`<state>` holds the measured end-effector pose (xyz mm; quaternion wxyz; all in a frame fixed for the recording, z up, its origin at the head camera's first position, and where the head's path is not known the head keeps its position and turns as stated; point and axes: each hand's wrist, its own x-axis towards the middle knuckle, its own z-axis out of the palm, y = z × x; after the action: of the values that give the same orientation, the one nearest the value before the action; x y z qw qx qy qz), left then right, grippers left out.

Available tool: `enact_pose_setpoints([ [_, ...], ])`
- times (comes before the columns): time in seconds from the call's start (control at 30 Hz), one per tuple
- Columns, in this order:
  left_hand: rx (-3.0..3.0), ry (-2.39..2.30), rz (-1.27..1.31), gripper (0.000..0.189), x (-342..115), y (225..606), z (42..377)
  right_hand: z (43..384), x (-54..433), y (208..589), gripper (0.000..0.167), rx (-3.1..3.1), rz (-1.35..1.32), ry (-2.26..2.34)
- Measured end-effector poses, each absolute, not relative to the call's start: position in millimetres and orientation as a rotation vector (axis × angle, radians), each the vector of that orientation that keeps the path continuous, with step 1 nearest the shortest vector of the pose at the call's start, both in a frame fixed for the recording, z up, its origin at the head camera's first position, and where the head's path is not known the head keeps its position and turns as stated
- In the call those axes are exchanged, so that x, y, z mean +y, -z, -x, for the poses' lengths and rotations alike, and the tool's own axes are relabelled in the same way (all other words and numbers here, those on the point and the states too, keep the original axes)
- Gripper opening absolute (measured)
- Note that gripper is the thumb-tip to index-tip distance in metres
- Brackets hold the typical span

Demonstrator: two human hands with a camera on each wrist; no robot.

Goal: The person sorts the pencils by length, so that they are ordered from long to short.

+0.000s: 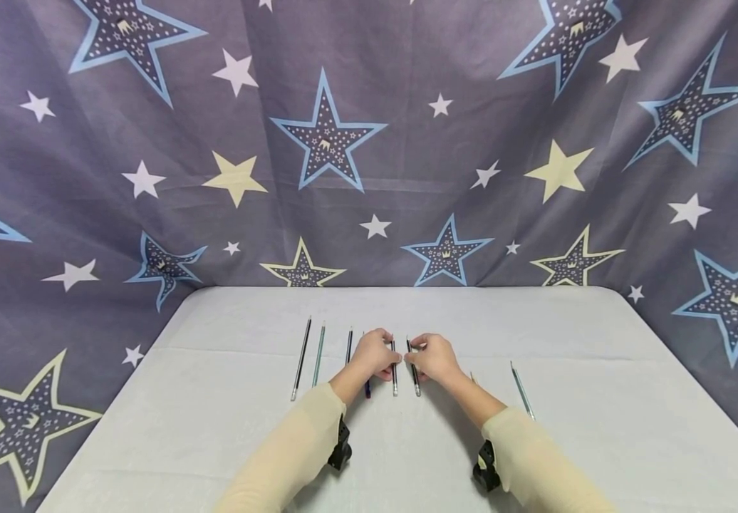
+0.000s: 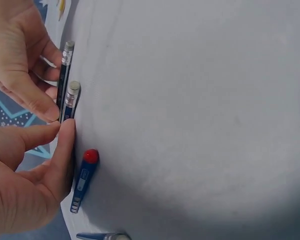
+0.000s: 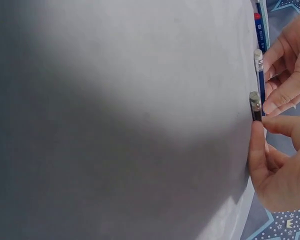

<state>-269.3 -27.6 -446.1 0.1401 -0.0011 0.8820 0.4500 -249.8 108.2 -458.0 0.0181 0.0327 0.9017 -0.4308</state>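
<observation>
My left hand pinches a dark blue pencil between thumb and fingers. Its white eraser end points toward me, and the left wrist view shows the metal band near the fingertips. Close by on the right, my right hand pinches a black pencil, also eraser end nearest me. The two pencils lie side by side with a small gap. Beside the left hand is a blue pen-like stick with a red end, partly covered by that hand in the head view.
Further left lie a dark blue pencil, a teal pencil and a black pencil. Right of the hands, another teal pencil lies on the white-covered table. A pencil tip shows behind the right forearm. A starry curtain hangs behind.
</observation>
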Motion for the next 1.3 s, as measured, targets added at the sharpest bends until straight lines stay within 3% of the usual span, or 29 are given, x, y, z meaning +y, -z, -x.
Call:
enact_pose_setpoints([
  [0.6, 2.604, -1.215, -0.234, 0.041, -4.0, 417.2, 238.8, 232.4, 163.8, 422.6, 0.040, 2.769, -0.113, 1.283],
  [1.3, 2.581, -1.121, -0.350, 0.036, 52.3, 425.7, 191.0, 200.6, 246.6, 418.6, 0.043, 2.753, -0.102, 1.235],
])
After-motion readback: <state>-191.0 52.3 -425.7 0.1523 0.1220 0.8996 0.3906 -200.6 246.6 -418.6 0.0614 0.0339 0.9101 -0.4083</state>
